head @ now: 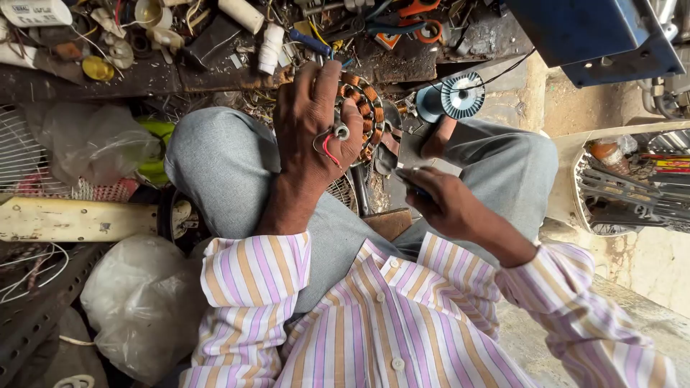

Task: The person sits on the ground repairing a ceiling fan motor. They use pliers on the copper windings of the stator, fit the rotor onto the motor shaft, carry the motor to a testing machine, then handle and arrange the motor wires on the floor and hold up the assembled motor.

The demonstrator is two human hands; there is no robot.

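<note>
Stator (368,115) gripped in left hand (310,126); right hand (438,201) nearby pinches perhaps a dark tool (411,183).

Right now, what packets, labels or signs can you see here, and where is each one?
White labelled box: top left corner on the cluttered bench, rectangular, dark print.
Orange and white sticker: top centre of the bench, small, partly hidden.
Clear plastic bags: lower left, crumpled, unmarked.
No screens.

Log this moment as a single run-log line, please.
left hand: grips copper-wound coil ring over knee | right hand: holds thin dark tool | wire spool: beside right knee | workbench: cluttered
</note>
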